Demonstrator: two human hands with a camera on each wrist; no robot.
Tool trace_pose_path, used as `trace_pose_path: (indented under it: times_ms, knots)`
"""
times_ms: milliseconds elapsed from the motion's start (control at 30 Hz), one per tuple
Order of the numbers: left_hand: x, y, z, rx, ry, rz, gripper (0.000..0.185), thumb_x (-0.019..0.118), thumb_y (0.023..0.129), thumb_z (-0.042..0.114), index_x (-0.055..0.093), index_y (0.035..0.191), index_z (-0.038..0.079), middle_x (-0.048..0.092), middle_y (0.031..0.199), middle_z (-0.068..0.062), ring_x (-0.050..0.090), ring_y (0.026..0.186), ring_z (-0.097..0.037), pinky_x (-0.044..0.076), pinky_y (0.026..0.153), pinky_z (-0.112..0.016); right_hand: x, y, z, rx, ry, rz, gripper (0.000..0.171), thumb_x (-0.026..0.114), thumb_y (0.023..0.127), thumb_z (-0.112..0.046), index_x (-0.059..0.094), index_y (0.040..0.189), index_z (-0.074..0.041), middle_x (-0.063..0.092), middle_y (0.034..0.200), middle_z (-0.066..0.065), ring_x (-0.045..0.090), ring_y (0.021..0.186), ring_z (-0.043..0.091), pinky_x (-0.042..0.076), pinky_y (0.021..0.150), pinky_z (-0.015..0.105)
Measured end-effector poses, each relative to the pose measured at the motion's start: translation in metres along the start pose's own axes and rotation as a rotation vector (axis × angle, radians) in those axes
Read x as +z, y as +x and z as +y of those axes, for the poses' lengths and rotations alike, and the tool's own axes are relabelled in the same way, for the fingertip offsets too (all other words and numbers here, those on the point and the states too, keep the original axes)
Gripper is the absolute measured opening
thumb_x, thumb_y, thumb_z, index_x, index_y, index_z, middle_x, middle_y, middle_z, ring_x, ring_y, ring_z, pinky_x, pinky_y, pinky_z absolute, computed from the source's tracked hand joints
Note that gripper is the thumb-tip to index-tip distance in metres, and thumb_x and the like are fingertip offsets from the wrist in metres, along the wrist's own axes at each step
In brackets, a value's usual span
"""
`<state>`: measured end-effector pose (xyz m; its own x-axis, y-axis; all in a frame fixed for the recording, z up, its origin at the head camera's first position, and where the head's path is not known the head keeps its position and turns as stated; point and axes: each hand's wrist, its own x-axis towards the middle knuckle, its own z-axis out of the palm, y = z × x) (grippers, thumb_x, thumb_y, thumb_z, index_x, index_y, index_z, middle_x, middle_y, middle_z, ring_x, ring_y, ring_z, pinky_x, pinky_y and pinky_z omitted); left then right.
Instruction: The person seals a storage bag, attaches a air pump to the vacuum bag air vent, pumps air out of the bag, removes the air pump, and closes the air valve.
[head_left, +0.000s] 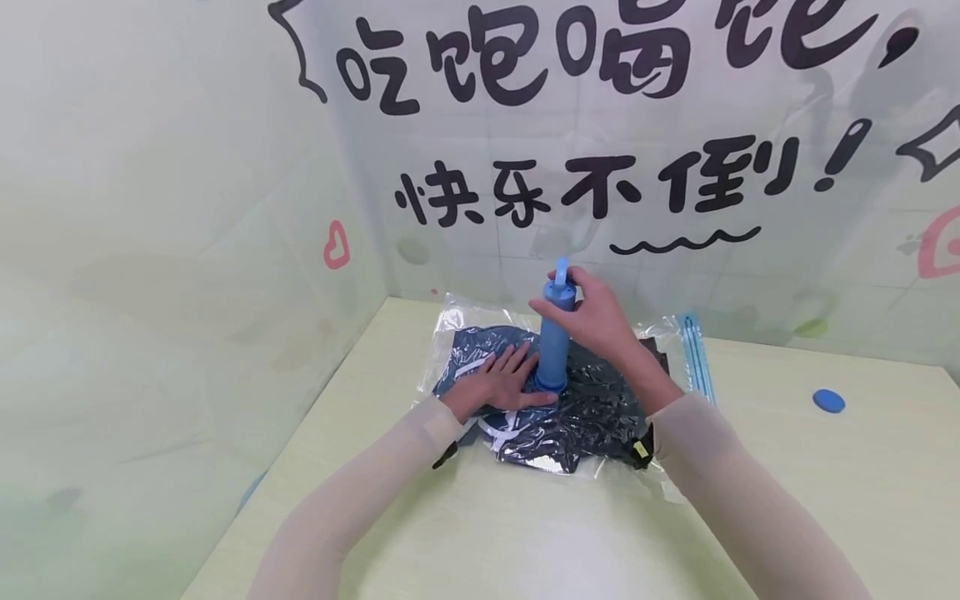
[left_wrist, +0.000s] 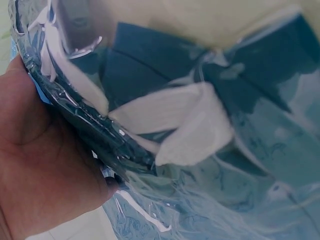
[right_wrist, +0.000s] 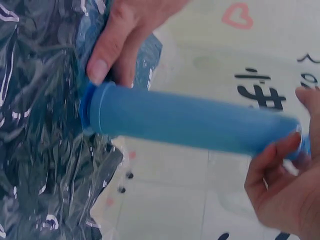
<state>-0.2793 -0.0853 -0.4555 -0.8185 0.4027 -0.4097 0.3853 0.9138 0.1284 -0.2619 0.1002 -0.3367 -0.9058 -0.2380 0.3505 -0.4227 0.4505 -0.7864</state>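
Note:
A blue hand pump (head_left: pixel 553 346) stands upright on a clear plastic storage bag (head_left: pixel 540 454) with dark folded clothes inside. My right hand (head_left: pixel 600 321) grips the pump's top around its handle, fingers curled in the right wrist view. Flat on the bag lies my left hand (head_left: pixel 504 385), its fingers spread and its thumb beside the pump's base. The right wrist view shows the pump's barrel (right_wrist: pixel 190 121) with its base flange against the wrinkled film. In the left wrist view, blue cloth with white strips (left_wrist: pixel 195 125) shows through the plastic.
A round blue cap (head_left: pixel 828 401) lies on the pale table (head_left: pixel 780 483) to the right. The bag's blue zip edge (head_left: pixel 697 358) is at its right end. Behind the table hangs a printed sheet (head_left: pixel 465 133); another sheet (head_left: pixel 172 275) borders the left side.

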Motion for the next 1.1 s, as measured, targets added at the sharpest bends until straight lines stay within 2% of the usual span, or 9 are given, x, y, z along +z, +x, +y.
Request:
trace_pose_path:
  times_ms: [67, 200, 333, 500, 767, 933, 1100]
  knots:
    - [0.0, 0.0, 0.0, 0.002, -0.004, 0.004, 0.097, 0.035, 0.093, 0.081, -0.002, 0.165, 0.025, -0.015, 0.168, 0.002, -0.014, 0.151, -0.021, -0.004, 0.119, -0.046, 0.004, 0.0, -0.002, 0.046, -0.03, 0.062, 0.061, 0.077, 0.09, -0.045, 0.059, 0.129, -0.002, 0.065, 0.12, 0.013, 0.062, 0.107, 0.029, 0.05, 0.088, 0.046]
    - [0.001, 0.001, -0.001, 0.002, -0.005, 0.004, 0.097, 0.035, 0.093, 0.081, -0.002, 0.165, 0.025, -0.015, 0.168, 0.002, -0.014, 0.152, -0.022, -0.004, 0.12, -0.046, 0.012, 0.003, -0.003, 0.099, -0.113, 0.163, 0.064, 0.077, 0.087, -0.054, 0.059, 0.119, -0.002, 0.065, 0.107, 0.013, 0.061, 0.092, 0.03, 0.05, 0.079, 0.046]
    - [0.001, 0.002, -0.002, 0.003, -0.002, -0.003, 0.098, 0.035, 0.093, 0.08, -0.003, 0.165, 0.025, -0.015, 0.168, 0.002, -0.014, 0.151, -0.022, -0.004, 0.12, -0.046, 0.016, 0.004, 0.0, 0.116, -0.16, 0.225, 0.068, 0.075, 0.087, -0.057, 0.056, 0.122, -0.002, 0.062, 0.113, 0.014, 0.06, 0.095, 0.03, 0.049, 0.08, 0.046]
    - [0.001, 0.003, -0.001, 0.002, -0.003, 0.0, 0.098, 0.036, 0.093, 0.08, -0.002, 0.165, 0.025, -0.016, 0.168, 0.001, -0.015, 0.151, -0.022, -0.004, 0.119, -0.046, 0.017, 0.003, 0.003, 0.1, -0.145, 0.266, 0.066, 0.076, 0.087, -0.055, 0.052, 0.12, -0.002, 0.056, 0.114, 0.015, 0.055, 0.095, 0.031, 0.047, 0.079, 0.046]
    - [0.002, 0.005, -0.002, -0.002, 0.004, 0.008, 0.097, 0.035, 0.094, 0.08, -0.003, 0.165, 0.026, -0.014, 0.168, 0.002, -0.013, 0.152, -0.022, -0.004, 0.12, -0.047, 0.017, -0.001, 0.01, 0.057, -0.117, 0.285, 0.058, 0.079, 0.088, -0.046, 0.055, 0.115, -0.001, 0.056, 0.107, 0.013, 0.054, 0.09, 0.029, 0.046, 0.074, 0.041]
    - [0.002, 0.005, -0.001, 0.004, -0.001, 0.008, 0.097, 0.036, 0.094, 0.08, -0.003, 0.165, 0.025, -0.015, 0.168, 0.001, -0.014, 0.152, -0.022, -0.004, 0.119, -0.046, 0.013, -0.003, 0.012, 0.041, -0.076, 0.249, 0.055, 0.08, 0.088, -0.042, 0.059, 0.117, -0.001, 0.06, 0.107, 0.012, 0.056, 0.089, 0.027, 0.047, 0.071, 0.039]
    - [0.002, 0.004, -0.002, 0.005, 0.006, 0.004, 0.097, 0.034, 0.094, 0.08, -0.005, 0.164, 0.025, -0.016, 0.168, 0.001, -0.015, 0.151, -0.022, -0.004, 0.119, -0.046, 0.007, -0.004, 0.016, 0.007, -0.005, 0.172, 0.048, 0.082, 0.088, -0.033, 0.062, 0.117, -0.001, 0.063, 0.106, 0.01, 0.051, 0.068, 0.024, 0.042, 0.057, 0.032]
